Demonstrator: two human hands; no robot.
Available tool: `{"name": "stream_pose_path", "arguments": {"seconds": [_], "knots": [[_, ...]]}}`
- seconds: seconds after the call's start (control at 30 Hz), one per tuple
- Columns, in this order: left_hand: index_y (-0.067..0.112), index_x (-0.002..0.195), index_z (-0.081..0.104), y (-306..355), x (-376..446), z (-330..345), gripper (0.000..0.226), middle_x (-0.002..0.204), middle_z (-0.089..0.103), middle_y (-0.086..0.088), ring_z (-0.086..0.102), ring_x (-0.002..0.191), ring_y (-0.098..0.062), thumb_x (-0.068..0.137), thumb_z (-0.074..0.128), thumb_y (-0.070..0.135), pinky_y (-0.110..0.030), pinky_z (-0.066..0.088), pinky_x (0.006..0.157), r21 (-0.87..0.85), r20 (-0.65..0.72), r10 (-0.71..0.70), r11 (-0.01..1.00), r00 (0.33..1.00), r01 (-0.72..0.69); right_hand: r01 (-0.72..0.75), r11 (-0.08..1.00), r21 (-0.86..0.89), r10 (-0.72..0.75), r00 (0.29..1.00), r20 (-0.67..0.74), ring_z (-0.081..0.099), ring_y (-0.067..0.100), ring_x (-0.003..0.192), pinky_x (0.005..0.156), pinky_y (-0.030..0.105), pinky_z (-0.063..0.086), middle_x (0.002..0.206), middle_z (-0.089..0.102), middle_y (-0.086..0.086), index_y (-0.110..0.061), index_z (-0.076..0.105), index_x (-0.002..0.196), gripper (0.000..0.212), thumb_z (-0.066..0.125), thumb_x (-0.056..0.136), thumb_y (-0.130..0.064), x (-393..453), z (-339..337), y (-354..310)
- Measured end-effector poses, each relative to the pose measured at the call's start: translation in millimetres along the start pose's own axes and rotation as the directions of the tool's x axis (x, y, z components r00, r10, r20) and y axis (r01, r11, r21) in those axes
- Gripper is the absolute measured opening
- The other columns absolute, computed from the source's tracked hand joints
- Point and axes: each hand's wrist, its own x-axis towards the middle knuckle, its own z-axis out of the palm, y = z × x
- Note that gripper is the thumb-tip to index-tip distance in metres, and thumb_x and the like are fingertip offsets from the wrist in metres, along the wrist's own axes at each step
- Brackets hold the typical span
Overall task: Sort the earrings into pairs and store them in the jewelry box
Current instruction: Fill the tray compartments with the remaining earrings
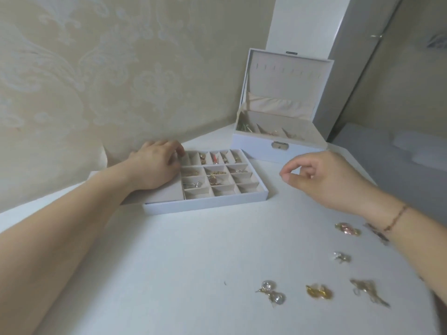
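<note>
A white divided tray (205,204) lies on the table, several of its compartments holding earrings. My left hand (154,165) rests on the tray's left side, fingers curled over its far left corner. My right hand (321,180) hovers to the right of the tray, fingers loosely curled, thumb and forefinger close together; I cannot tell if anything is pinched. Loose earrings lie at the near right: a crystal pair (271,292), a gold pair (319,291), a long gold pair (367,291), a small crystal one (341,257) and a pink pair (348,229). The white jewelry box (278,146) stands open behind.
The box's raised lid (287,76) leans toward a white pillar at the back corner. A patterned beige wall runs along the left. The table's right edge drops off beside a grey surface (399,165). A dark earring (377,234) lies under my right wrist.
</note>
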Motion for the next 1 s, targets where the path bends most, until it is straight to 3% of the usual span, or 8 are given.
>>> {"name": "stream_pose_path", "arguments": {"seconds": [0.23, 0.33, 0.43, 0.5, 0.6, 0.73, 0.83, 1.0], "knots": [[0.041, 0.100, 0.054, 0.3, 0.2, -3.0, 0.045, 0.100, 0.046, 0.000, 0.046, 0.112, -0.035, 0.067, 0.023, 0.048, -0.053, 0.038, 0.101, 0.012, 0.055, 0.010, 1.000, 0.998, -0.011, 0.021, 0.997, -0.071, -0.020, 1.000, 0.014, 0.018, 0.011, 0.042, 0.042, 0.019, 0.016, 0.043, 0.022, -0.002, -0.029, 0.066, 0.070, 0.023, 0.063, 0.081, -0.048, -117.8, -32.0, 19.0], [0.047, 0.094, 0.052, 3.7, -1.6, -5.4, 0.042, 0.099, 0.045, 0.002, 0.045, 0.113, -0.036, 0.064, 0.023, 0.049, -0.053, 0.037, 0.102, -0.009, 0.056, 0.018, 1.000, 0.998, -0.018, 0.020, 0.961, -0.277, -0.009, 0.999, 0.041, 0.027, 0.015, 0.040, 0.041, 0.018, 0.022, 0.046, 0.033, -0.001, -0.038, 0.063, 0.076, 0.034, 0.048, 0.076, -0.069, -153.9, -33.7, 20.0], [0.046, 0.094, 0.053, 6.4, -4.4, -6.9, 0.040, 0.098, 0.045, 0.001, 0.046, 0.113, -0.037, 0.066, 0.026, 0.046, -0.053, 0.037, 0.103, -0.020, 0.062, 0.025, 1.000, 0.998, -0.024, -0.084, 0.942, -0.324, 0.102, 0.994, 0.039, 0.048, 0.004, 0.061, 0.050, 0.014, 0.035, 0.072, 0.051, -0.025, -0.051, 0.055, 0.092, 0.038, 0.042, 0.072, -0.080, -174.9, -31.0, 22.3], [0.046, 0.094, 0.054, 5.3, -3.7, -6.9, 0.040, 0.096, 0.045, 0.001, 0.047, 0.111, -0.038, 0.066, 0.025, 0.047, -0.053, 0.038, 0.102, -0.023, 0.061, 0.034, 0.999, 0.998, -0.032, -0.111, 0.939, -0.324, 0.127, 0.991, 0.029, 0.048, -0.008, 0.081, 0.058, 0.012, 0.039, 0.087, 0.052, -0.024, -0.054, 0.052, 0.104, 0.041, 0.041, 0.072, -0.077, -181.4, -26.3, 26.3], [0.047, 0.095, 0.054, 3.0, -2.0, -4.9, 0.041, 0.094, 0.045, 0.000, 0.047, 0.111, -0.037, 0.066, 0.025, 0.047, -0.052, 0.038, 0.103, -0.029, 0.066, 0.031, 0.999, 0.997, -0.029, -0.100, 0.937, -0.335, 0.118, 0.992, 0.034, 0.046, -0.014, 0.085, 0.061, 0.011, 0.039, 0.081, 0.051, -0.018, -0.050, 0.053, 0.106, 0.034, 0.044, 0.079, -0.069, -180.0, -19.7, 27.3], [0.037, 0.103, 0.061, 2.2, 0.4, -2.5, 0.047, 0.096, 0.046, -0.002, 0.046, 0.112, -0.038, 0.070, 0.028, 0.044, -0.049, 0.036, 0.104, -0.040, 0.052, 0.038, 0.999, 0.998, -0.036, -0.063, 0.924, -0.377, 0.091, 0.994, 0.057, 0.052, 0.005, 0.075, 0.063, 0.025, 0.048, 0.096, 0.049, -0.018, -0.042, 0.046, 0.095, 0.017, 0.046, 0.088, -0.057, -172.2, -9.9, 20.5], [0.032, 0.105, 0.063, 4.2, 0.9, -2.0, 0.029, 0.097, 0.045, -0.002, 0.046, 0.113, -0.038, 0.086, 0.041, 0.030, -0.046, 0.035, 0.105, -0.042, 0.039, 0.027, 0.999, 0.999, -0.026, -0.037, 0.915, -0.401, 0.073, 0.995, 0.075, 0.053, 0.011, 0.074, 0.063, 0.024, 0.047, 0.095, 0.051, -0.016, -0.037, 0.044, 0.092, 0.012, 0.046, 0.091, -0.049, -165.5, -6.5, 16.8], [0.042, 0.098, 0.058, 4.5, -0.5, -0.4, 0.036, 0.098, 0.045, 0.003, 0.045, 0.114, -0.035, 0.075, 0.031, 0.041, -0.049, 0.037, 0.104, -0.050, 0.052, 0.022, 0.999, 0.998, -0.020, -0.039, 0.994, -0.106, 0.043, 0.999, 0.033, 0.053, 0.010, 0.063, 0.053, 0.019, 0.041, 0.083, 0.061, -0.018, -0.038, 0.056, 0.076, 0.018, 0.064, 0.087, -0.026, -124.0, -14.2, 0.3]]}}
